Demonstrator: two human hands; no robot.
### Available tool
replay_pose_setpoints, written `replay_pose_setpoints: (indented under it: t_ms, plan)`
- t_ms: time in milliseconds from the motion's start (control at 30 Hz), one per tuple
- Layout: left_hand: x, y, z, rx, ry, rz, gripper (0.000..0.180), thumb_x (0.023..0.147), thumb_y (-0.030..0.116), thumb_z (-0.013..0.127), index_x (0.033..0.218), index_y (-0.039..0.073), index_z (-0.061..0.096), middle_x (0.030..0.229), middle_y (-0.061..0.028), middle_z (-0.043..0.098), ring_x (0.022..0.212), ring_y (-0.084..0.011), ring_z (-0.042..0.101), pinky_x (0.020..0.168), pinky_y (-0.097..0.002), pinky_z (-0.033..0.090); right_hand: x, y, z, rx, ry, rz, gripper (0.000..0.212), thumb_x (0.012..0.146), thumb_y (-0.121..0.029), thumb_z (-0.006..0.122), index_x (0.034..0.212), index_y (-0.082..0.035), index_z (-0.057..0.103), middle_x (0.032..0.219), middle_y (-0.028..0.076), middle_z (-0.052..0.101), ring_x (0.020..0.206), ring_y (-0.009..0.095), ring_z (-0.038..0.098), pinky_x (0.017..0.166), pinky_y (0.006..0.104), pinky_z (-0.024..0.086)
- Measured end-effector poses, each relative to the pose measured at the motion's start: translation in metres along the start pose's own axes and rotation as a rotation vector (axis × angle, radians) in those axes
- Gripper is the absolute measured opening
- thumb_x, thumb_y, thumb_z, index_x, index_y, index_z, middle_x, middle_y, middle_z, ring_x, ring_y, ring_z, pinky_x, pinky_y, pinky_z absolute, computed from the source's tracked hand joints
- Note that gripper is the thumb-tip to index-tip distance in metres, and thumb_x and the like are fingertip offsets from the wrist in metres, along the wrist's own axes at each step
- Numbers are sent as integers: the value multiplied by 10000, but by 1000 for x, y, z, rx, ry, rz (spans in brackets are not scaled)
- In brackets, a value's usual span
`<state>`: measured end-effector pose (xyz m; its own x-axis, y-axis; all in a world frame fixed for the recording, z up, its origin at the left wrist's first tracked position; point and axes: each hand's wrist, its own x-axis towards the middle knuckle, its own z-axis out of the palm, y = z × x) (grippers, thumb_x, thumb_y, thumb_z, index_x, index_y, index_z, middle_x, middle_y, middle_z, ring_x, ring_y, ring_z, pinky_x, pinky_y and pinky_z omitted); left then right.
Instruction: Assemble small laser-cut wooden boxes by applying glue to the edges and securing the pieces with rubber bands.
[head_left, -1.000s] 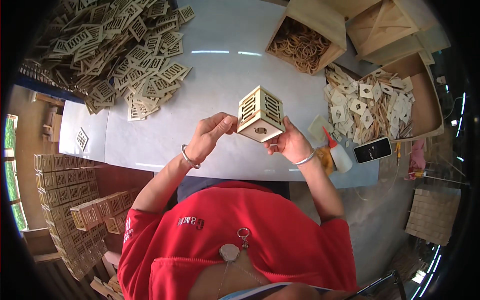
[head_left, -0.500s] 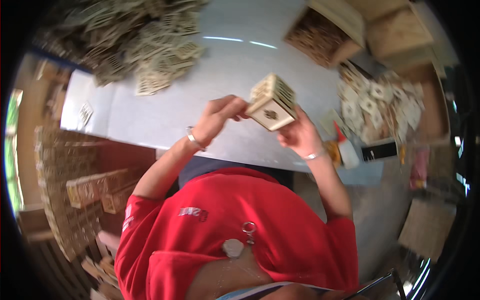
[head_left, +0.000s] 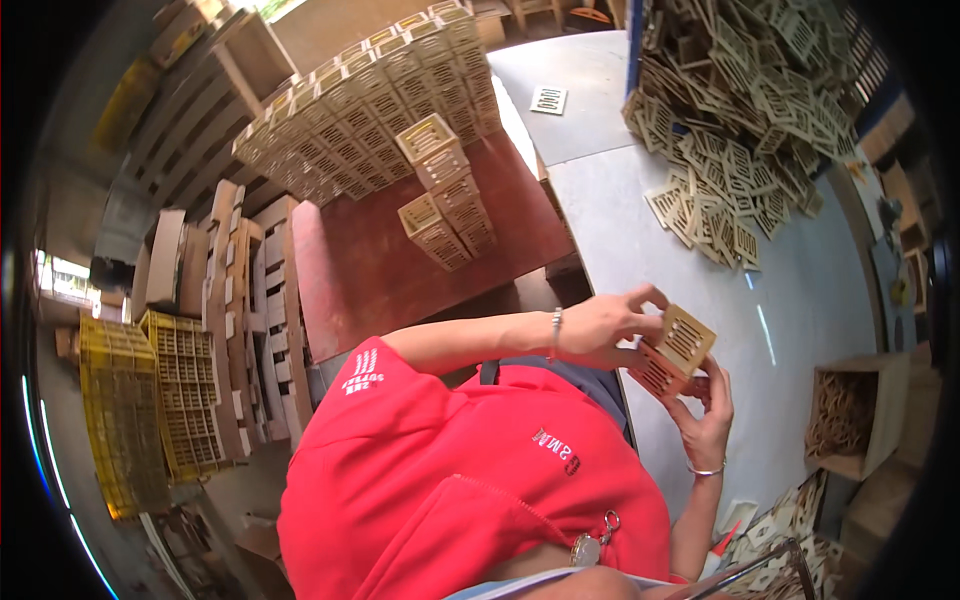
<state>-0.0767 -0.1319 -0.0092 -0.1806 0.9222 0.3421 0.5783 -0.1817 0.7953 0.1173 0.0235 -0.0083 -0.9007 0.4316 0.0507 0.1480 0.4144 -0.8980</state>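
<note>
A small wooden box with slotted sides (head_left: 686,342) is held over the near edge of the table, tilted, with two slotted faces showing. My left hand (head_left: 612,328) grips it from the left, fingers bent around its upper left edge. From the right, my right hand (head_left: 704,412) holds its lower side between thumb and fingers. Beyond the box, a heap of loose slotted wooden panels (head_left: 725,200) covers the far part of the table (head_left: 610,220). One single slotted panel (head_left: 549,99) lies apart at the table's far left.
On a red board (head_left: 350,270) at left stand rows of stacked slotted boxes (head_left: 370,120) and a short separate stack (head_left: 447,190). Yellow crates (head_left: 125,420) and wooden pallets (head_left: 265,330) are further left. A wooden bin of brown pieces (head_left: 855,410) stands at right; pale pieces (head_left: 790,530) lie below.
My view has swung left, bringing the red board and stacked boxes into sight. The box has been turned, so slotted faces show instead of the plain one with a dark mark. Both hands keep hold.
</note>
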Motion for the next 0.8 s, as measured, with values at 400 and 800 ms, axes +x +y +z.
replay_pose_setpoints:
  t_ms: [400, 800]
  plan:
    - [-223, -24, -134, 787, 945, -574, 168, 678, -9, 664, 829, 16, 595, 1071, -136, 506, 839, -239, 592, 640, -309, 540, 12, 5, 32, -135, -311, -33, 456, 756, -116, 721, 1166, -9, 553, 1012, 126, 614, 802, 193, 615, 724, 300, 516]
    - [-221, -94, -165, 925, 907, -668, 196, 680, 78, 703, 835, 24, 596, 1058, -128, 511, 774, -237, 607, 662, -329, 525, -14, 24, 22, -106, -237, 176, 356, 813, -86, 658, 1150, -6, 576, 1004, 99, 619, 826, 146, 611, 749, 273, 509]
